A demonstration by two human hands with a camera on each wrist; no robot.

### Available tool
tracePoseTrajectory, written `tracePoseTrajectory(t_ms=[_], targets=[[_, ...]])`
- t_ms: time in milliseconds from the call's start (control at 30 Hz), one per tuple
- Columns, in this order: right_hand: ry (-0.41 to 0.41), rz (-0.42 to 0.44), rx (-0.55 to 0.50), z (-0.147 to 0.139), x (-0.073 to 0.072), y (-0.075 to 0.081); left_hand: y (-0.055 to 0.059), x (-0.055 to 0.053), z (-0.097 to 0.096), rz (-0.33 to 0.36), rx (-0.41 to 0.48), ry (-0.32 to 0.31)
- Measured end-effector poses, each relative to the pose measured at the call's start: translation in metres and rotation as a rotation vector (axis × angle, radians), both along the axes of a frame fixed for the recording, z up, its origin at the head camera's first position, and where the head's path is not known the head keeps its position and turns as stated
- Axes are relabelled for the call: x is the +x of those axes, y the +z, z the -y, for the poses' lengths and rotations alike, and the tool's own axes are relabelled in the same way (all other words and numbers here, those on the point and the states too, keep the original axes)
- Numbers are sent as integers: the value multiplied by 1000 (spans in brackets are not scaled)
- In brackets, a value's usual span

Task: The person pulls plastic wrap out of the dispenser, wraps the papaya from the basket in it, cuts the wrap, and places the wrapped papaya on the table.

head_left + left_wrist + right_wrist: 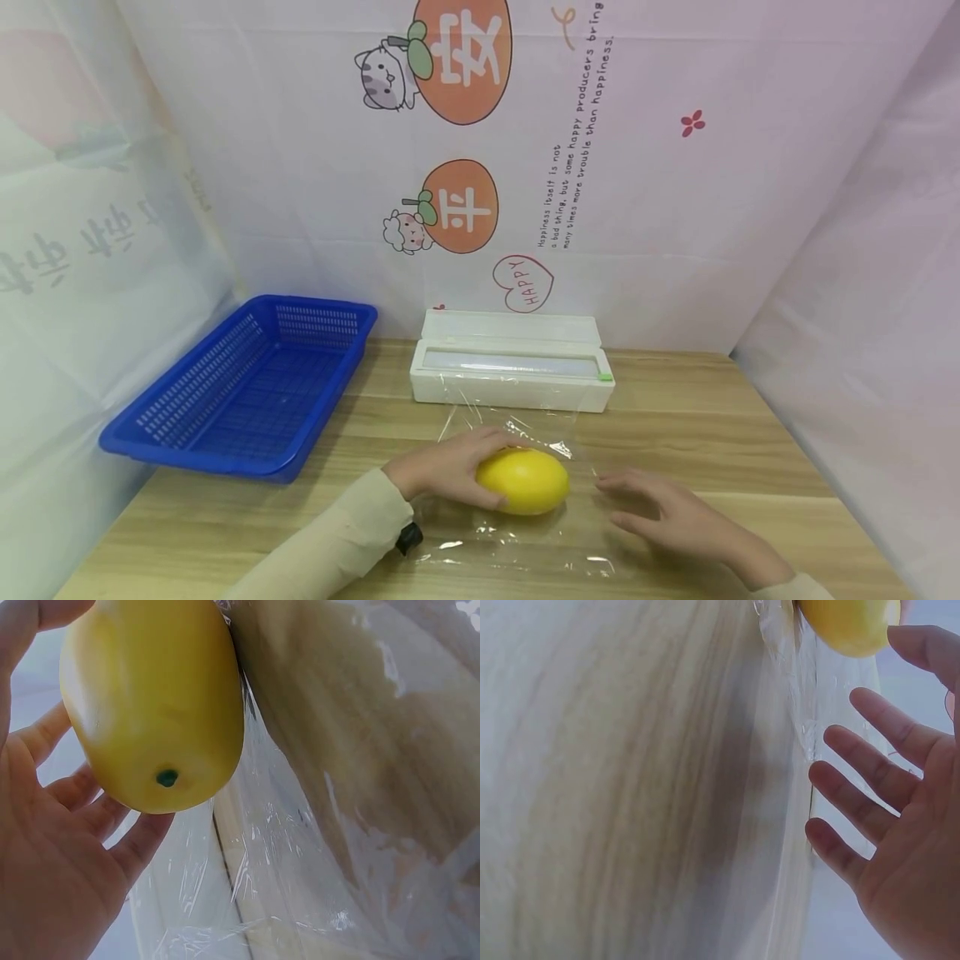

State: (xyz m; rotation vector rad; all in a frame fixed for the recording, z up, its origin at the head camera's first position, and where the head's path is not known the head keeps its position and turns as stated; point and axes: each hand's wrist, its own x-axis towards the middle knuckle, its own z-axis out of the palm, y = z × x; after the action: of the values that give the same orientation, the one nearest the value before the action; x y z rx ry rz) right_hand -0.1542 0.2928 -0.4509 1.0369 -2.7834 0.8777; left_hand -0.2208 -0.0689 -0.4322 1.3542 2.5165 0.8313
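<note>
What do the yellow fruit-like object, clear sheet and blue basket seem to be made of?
Yellow fruit-like object: possibly plastic or foam, smooth with a soft sheen; its even colour suggests a model, though a coating could hide the core.
Clear sheet: thin, glossy plastic film, judging by its transparency, wrinkles and bright glints.
Blue basket: likely moulded plastic, slightly shiny, with uniform colour and slotted walls.

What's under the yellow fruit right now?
Clear film spreads below the fruit, the table showing through. The spot directly beneath is hidden by the fruit itself; contact can't be confirmed.

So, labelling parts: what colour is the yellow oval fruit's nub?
Dark green nub, clearest in left wrist view.
</note>
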Motion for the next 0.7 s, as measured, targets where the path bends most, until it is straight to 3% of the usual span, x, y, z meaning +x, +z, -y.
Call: tracePoseTrajectory(t_ms=[700], targets=[[38,-8,-40,1,1,-5,2,-6,8,23,44,-4]])
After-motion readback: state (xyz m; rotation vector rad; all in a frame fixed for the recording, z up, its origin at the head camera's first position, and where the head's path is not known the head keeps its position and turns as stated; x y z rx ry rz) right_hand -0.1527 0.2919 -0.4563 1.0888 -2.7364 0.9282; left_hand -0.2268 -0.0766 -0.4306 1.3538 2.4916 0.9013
